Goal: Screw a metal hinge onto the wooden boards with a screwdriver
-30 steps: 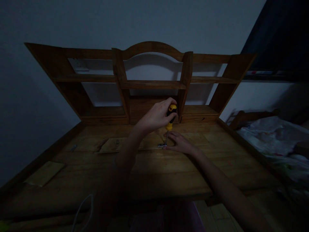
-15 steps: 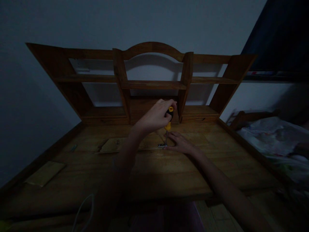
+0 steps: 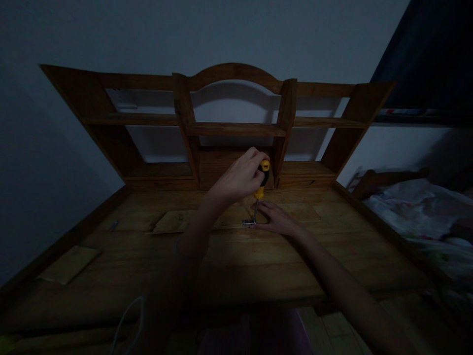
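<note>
My left hand [image 3: 242,175] is wrapped round the yellow-and-black handle of a screwdriver [image 3: 263,178]. The shaft slants down, its tip at the right end of a small shiny metal piece [image 3: 249,223] that looks like a hinge. Beside that piece lies my right hand [image 3: 275,218], fingers stretched on the wood and thumb touching or nearly touching the metal's right end. A thin, flat tan board [image 3: 172,222] with a ragged left end runs under or along the metal piece; my left forearm covers part of it. The screwdriver's exact contact point is too small to make out.
The wooden desk [image 3: 251,266] carries a shelf unit [image 3: 236,129] along its back. A flat tan piece [image 3: 70,265] and a small object [image 3: 114,225] lie at left. A pale cable [image 3: 127,310] loops near the front edge. Plastic-covered things [image 3: 424,207] stand at right.
The screwdriver's handle has tipped slightly to the right, and my left hand has shifted a little with it. My right hand and the metal piece stay in place.
</note>
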### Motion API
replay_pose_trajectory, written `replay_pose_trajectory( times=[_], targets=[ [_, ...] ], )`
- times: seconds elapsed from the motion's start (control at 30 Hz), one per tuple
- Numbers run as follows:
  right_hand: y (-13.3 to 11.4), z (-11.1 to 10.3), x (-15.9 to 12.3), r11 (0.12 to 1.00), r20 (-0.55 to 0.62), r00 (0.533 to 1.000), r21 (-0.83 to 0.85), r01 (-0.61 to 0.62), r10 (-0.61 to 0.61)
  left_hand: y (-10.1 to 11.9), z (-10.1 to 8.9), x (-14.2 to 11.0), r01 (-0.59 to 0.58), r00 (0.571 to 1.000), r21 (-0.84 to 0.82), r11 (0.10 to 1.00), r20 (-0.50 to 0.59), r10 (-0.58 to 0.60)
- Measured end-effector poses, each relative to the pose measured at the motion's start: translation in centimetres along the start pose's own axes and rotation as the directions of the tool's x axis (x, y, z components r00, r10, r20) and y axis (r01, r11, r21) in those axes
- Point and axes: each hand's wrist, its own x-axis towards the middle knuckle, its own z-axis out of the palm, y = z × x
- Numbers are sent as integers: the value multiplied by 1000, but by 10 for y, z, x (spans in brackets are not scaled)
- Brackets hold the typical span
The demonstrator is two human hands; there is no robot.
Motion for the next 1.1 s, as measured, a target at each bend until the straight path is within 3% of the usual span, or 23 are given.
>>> replay_pose_trajectory(
  times=[0.37, 0.9, 1.1],
  targets=[
    [3, 3, -1, 1000, -2, 1000, -1, 5, -5, 3, 3, 2, 47, 997, 56, 997, -70, -43],
    [2, 1, 0, 1000, -4, 1000, -5, 10, -10, 2, -9, -3, -84, 994, -75, 994, 67, 89],
    [1, 2, -2, 1000, -18, 1000, -15, 21, -21, 8, -1, -1, -19, 1000, -38, 999, 13, 19]
  ],
)
